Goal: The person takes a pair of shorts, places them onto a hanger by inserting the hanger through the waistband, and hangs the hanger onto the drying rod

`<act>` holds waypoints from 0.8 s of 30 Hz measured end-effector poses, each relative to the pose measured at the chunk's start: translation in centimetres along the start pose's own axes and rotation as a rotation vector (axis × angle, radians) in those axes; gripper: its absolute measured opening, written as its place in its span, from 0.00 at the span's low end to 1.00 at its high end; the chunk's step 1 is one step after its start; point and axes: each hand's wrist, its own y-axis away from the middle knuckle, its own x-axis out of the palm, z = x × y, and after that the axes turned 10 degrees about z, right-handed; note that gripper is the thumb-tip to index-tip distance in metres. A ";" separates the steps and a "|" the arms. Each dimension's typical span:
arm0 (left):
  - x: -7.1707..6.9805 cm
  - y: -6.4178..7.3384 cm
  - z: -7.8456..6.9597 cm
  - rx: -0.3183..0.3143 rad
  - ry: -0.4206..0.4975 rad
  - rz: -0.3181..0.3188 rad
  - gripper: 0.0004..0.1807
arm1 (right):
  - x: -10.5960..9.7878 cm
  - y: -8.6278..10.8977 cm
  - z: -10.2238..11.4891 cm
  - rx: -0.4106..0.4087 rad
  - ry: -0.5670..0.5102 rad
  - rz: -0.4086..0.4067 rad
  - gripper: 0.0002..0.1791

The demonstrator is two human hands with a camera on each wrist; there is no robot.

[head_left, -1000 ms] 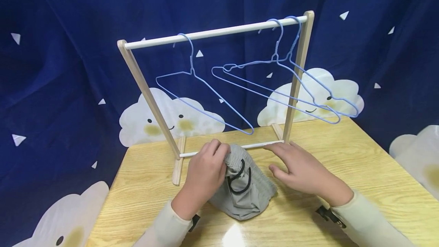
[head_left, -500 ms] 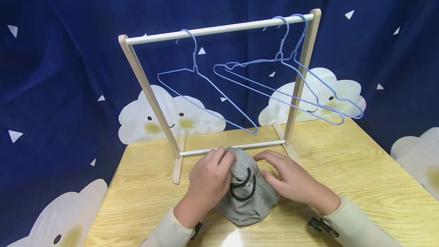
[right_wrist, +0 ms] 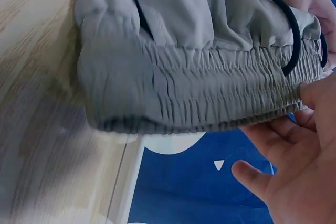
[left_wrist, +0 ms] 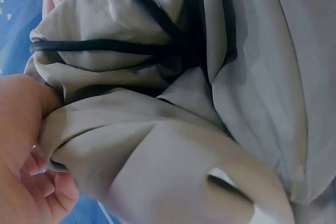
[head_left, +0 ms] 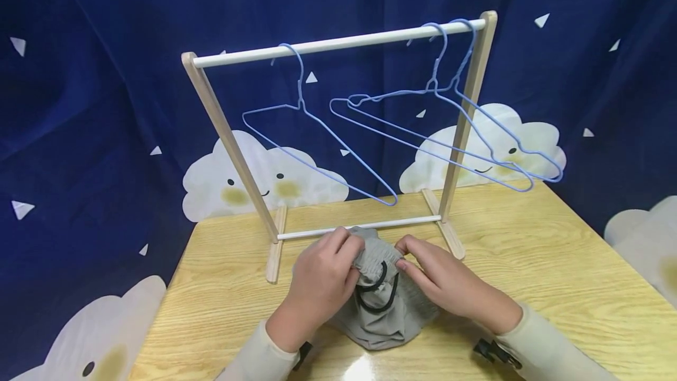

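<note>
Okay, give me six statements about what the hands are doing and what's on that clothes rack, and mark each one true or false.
1. The left hand grips the gray drawstring garment. True.
2. The drawstring is white. False: it is black.
3. The right hand pinches the gathered waistband. True.
4. Blue wire hangers hang from the clothes rack. True.
5. There are four hangers. False: there are three.
6. The garment is hanging on one of the hangers. False: both hands hold it, below the hangers in the head view.
</note>
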 end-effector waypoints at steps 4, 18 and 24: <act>-0.4 0.0 0.1 -0.016 0.017 0.043 0.20 | -0.4 0.0 0.4 -0.016 0.026 -0.026 0.01; -1.7 0.0 0.9 -0.006 0.143 0.237 0.29 | -2.3 -0.1 2.0 -0.121 0.164 -0.099 0.03; -2.2 0.0 2.0 0.021 0.209 0.326 0.28 | -2.5 0.0 2.1 -0.106 0.200 -0.076 0.05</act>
